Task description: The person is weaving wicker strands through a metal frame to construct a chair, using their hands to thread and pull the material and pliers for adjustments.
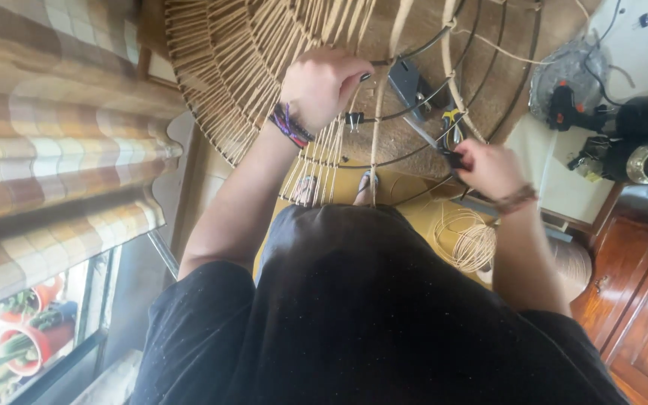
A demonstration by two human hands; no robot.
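Observation:
A large round wire frame, partly woven with pale rattan strands, hangs in front of me. My left hand is closed on strands at the woven edge, beside a black binder clip. A braided band sits on that wrist. My right hand grips a small dark tool with yellow-handled parts near the frame's wires. A grey clamp hangs on a wire between both hands.
A coil of loose rattan lies on the yellow floor below. A checked curtain hangs at left over a window with red pots. Wooden cabinet and a glue gun on a white surface stand at right.

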